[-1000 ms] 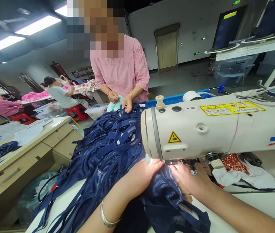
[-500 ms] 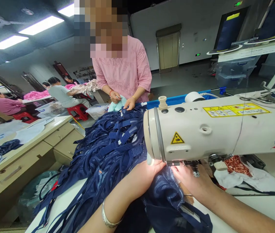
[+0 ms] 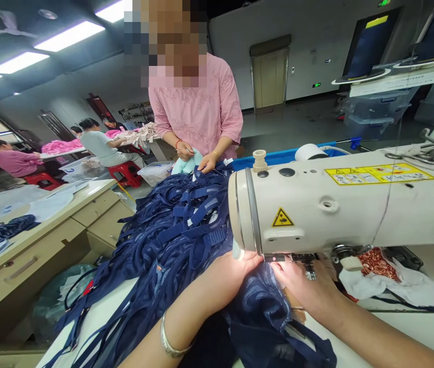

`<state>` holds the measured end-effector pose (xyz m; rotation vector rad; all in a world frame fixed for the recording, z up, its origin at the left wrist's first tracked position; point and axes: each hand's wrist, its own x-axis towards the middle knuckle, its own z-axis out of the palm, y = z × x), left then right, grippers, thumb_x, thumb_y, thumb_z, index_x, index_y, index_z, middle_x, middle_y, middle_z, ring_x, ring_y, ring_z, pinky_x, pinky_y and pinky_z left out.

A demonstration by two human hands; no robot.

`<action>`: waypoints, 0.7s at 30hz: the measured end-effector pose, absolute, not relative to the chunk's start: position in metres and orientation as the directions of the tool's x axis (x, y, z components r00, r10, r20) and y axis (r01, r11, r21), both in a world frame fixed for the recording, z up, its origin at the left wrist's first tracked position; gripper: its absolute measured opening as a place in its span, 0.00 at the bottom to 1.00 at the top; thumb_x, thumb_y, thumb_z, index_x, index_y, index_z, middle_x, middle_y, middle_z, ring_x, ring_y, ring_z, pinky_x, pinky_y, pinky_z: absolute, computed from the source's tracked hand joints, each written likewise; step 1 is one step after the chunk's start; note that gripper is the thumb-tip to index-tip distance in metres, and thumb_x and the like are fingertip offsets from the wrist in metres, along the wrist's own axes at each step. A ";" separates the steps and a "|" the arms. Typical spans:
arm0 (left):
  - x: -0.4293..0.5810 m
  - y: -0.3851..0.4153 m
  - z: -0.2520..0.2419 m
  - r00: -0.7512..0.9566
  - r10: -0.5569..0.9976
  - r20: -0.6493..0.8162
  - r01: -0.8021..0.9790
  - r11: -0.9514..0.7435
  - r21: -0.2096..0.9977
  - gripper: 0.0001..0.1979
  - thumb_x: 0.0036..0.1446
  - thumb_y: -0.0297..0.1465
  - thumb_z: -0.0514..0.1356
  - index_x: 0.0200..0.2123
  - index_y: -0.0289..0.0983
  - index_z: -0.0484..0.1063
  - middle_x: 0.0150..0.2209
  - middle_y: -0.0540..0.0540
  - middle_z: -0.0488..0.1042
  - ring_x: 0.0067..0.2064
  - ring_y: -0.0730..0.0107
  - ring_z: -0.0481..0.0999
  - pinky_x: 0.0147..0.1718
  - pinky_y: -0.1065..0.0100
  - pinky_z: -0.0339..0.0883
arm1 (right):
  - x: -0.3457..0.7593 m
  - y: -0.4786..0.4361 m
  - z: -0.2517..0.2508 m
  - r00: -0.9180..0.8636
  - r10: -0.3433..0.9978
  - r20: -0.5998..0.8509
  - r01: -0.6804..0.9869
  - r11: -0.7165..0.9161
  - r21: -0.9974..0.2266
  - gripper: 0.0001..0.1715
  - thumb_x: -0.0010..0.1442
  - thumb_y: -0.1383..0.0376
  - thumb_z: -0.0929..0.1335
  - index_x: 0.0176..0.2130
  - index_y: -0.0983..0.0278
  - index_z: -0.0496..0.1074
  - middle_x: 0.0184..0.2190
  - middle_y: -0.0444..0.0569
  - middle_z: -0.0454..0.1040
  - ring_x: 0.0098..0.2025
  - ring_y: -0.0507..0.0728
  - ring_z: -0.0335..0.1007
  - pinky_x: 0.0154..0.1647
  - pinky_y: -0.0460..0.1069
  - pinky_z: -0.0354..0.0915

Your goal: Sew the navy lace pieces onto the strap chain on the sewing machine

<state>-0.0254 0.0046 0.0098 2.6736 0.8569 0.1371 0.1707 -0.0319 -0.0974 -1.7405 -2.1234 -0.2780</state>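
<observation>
A white sewing machine [image 3: 301, 204] reaches in from the right. Under its head my left hand [image 3: 235, 273] presses on navy lace fabric [image 3: 265, 296], its fingers close together and their tips partly hidden by the machine. My right hand [image 3: 297, 278] is at the fabric's right edge beside the needle area, its fingertips partly behind the machine's parts. The two hands are a small gap apart. A large heap of navy garments with straps [image 3: 178, 220] lies to the left of the machine.
Across the heap stands a person in pink [image 3: 197, 110], hands on pale green cloth [image 3: 186, 162]. A drawer desk [image 3: 59, 230] is at left, a white cloth with copper-coloured pieces [image 3: 404, 281] at right. Thread cones [image 3: 366, 48] stand upper right. Others sit behind.
The whole view has shifted slightly, with the background a little further right. My hands and the fabric have hardly moved.
</observation>
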 end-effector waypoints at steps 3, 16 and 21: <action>-0.025 0.002 0.012 0.810 0.586 -0.002 0.553 -0.764 0.334 0.19 0.66 0.24 0.50 0.57 0.44 0.64 0.59 0.50 0.66 0.58 0.64 0.66 0.57 0.63 0.62 | 0.173 -0.030 -0.101 -0.175 0.902 0.393 0.971 0.225 -0.082 0.15 0.64 0.72 0.58 0.37 0.60 0.72 0.32 0.47 0.75 0.31 0.53 0.70 0.36 0.46 0.65; -0.025 0.000 0.013 0.799 0.601 -0.008 0.573 -0.758 0.312 0.15 0.67 0.25 0.49 0.52 0.42 0.68 0.57 0.49 0.68 0.56 0.64 0.68 0.56 0.63 0.62 | 0.175 -0.015 -0.133 -0.154 0.861 0.485 0.961 0.246 -0.130 0.17 0.61 0.71 0.60 0.42 0.57 0.72 0.35 0.47 0.75 0.36 0.56 0.70 0.39 0.48 0.64; -0.026 0.000 0.013 0.805 0.594 -0.006 0.568 -0.767 0.297 0.15 0.66 0.25 0.49 0.52 0.41 0.69 0.58 0.49 0.66 0.57 0.64 0.67 0.56 0.63 0.62 | 0.179 -0.008 -0.146 -0.118 0.853 0.508 0.958 0.233 -0.169 0.15 0.62 0.70 0.60 0.37 0.57 0.74 0.30 0.46 0.74 0.34 0.55 0.70 0.37 0.48 0.64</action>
